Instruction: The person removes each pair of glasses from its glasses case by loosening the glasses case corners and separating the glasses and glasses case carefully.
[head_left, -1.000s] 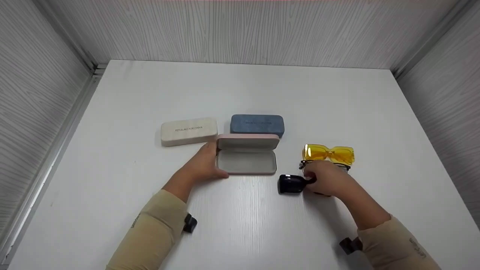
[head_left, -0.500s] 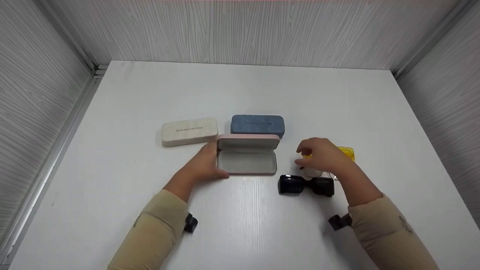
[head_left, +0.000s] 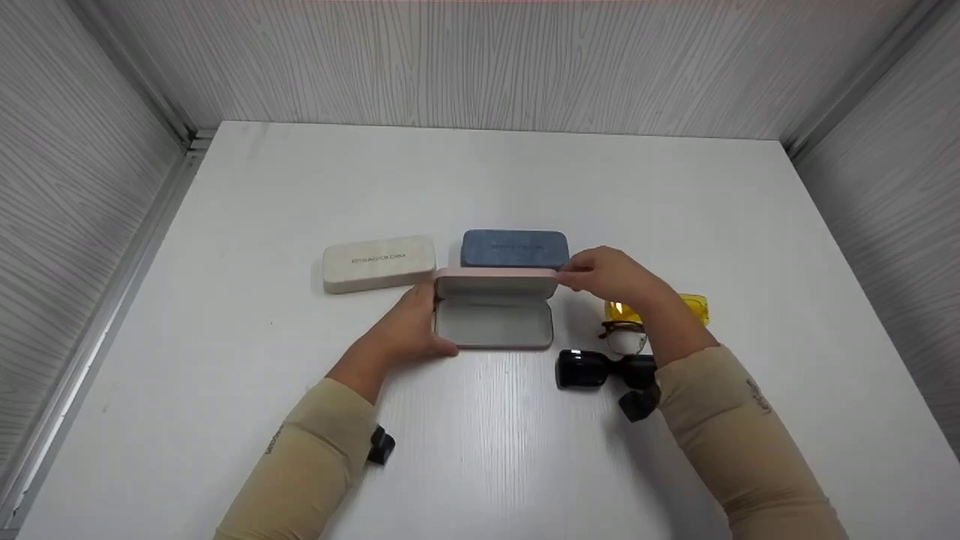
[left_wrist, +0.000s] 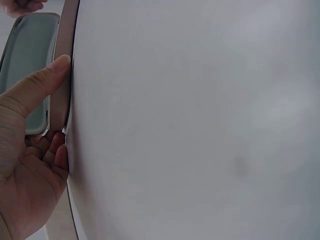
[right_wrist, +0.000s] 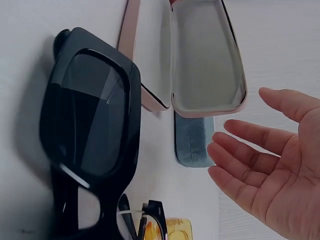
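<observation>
An open pink glasses case (head_left: 493,325) with a pale grey lining stands mid-table, its lid raised. My left hand (head_left: 405,326) holds its left end; in the left wrist view the thumb (left_wrist: 47,77) lies on the case's front and the other fingers curl at its end. Beside the lid's right edge is my right hand (head_left: 611,277). The right wrist view shows its fingers (right_wrist: 250,155) loosely extended and holding nothing, apart from the lid. Below that arm lie black sunglasses (head_left: 583,369), clear-lensed glasses (head_left: 626,342) and yellow sunglasses (head_left: 696,307), each partly hidden.
Behind the pink case sits a closed blue glasses case (head_left: 514,249). A closed cream glasses case (head_left: 379,264) is at the left, close to my left fingers. Grained panels (head_left: 480,67) wall the white table (head_left: 480,180) at the back and sides.
My right hand has left the black sunglasses, passed over the other glasses and come up-left to the pink case's lid. The left hand stays on the case.
</observation>
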